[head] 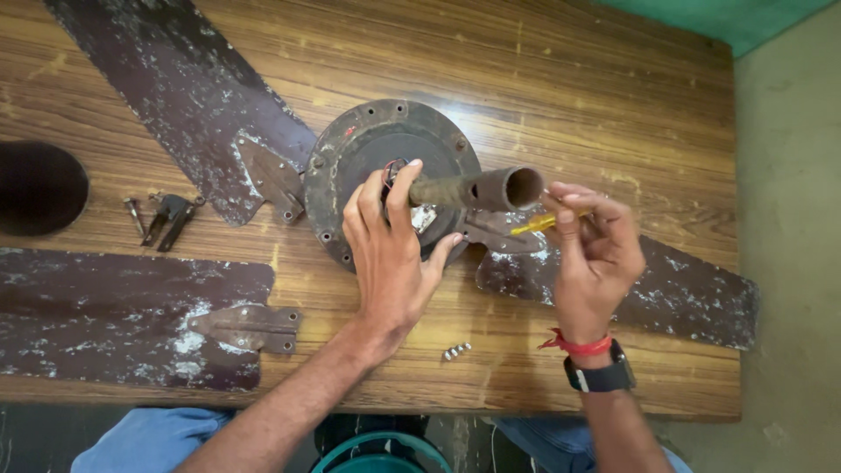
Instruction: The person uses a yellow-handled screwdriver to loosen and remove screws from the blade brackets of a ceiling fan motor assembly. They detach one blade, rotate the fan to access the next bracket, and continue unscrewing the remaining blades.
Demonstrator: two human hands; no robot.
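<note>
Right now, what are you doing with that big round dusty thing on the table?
A person has an old ceiling fan motor lying on a wooden table. The left hand rests on the motor beside its rusty pipe. The right hand pinches a small yellow-handled screwdriver near the pipe's open end. One brown blade lies loose, with small screws nearby.

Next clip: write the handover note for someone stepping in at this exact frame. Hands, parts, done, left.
Left hand: resting on the fan motor housing, fingers by the rusty down rod.
Right hand: holds a yellow-handled screwdriver near the rod's open end.
Done: one blade lies detached on the wooden table; loose screws sit near the front edge.
Left: two blades appear still attached to the housing.
</note>
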